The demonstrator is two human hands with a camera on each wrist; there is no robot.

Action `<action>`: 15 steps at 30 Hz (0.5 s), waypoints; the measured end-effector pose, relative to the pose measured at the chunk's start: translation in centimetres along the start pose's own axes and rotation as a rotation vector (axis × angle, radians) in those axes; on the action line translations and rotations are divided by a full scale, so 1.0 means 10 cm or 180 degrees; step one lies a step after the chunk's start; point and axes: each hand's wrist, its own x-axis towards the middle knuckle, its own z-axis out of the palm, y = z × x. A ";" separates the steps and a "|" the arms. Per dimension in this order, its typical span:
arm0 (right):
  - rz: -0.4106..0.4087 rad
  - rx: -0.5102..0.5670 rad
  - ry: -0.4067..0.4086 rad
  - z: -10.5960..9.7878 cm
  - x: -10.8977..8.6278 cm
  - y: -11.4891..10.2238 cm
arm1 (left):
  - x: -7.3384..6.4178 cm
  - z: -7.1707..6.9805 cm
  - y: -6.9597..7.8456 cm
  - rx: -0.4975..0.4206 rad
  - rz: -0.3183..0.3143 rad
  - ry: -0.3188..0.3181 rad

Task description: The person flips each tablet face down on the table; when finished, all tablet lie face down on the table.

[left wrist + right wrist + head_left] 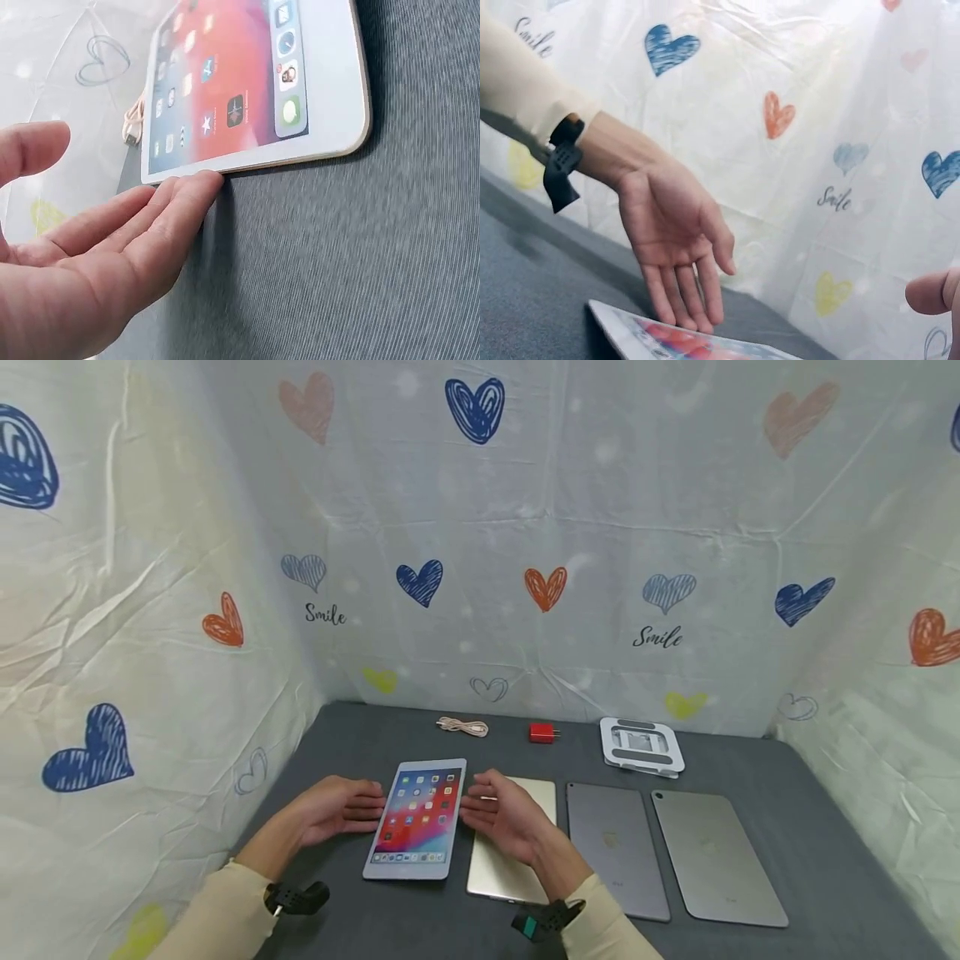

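Observation:
A white tablet (415,820) with its screen lit and app icons showing lies face up between my two hands. My left hand (341,810) is at its left side, fingers nearly straight; in the left wrist view the fingertips (201,182) are right at the tablet's edge. On the opposite side, my right hand (510,818) has its palm turned inward and its relaxed fingers by the right edge. That hand partly covers a gold tablet (501,877) lying back up. The right wrist view shows little of the right hand, just a fingertip (928,292) at the edge.
Further right, a dark grey tablet (618,852) and a silver tablet (716,860) lie back up on the grey tabletop (817,827). Along the back are a coiled cable (462,727), a red charger plug (542,732) and a flat white folded stand (642,746). A heart-print curtain (600,485) surrounds the table.

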 end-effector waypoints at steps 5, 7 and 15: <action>0.0040 -0.0033 0.0010 -0.04 0.00 0.01 | 0.02 0.15 0.01 -0.0023 0.0023 -0.0150; 0.0007 0.0007 -0.0009 -0.06 -0.02 0.01 | 0.03 0.21 0.03 -0.0048 0.0030 -0.0193; -0.0204 -0.0038 -0.0188 -0.22 -0.19 -0.04 | 0.03 0.40 0.14 -0.0009 0.0024 -0.0385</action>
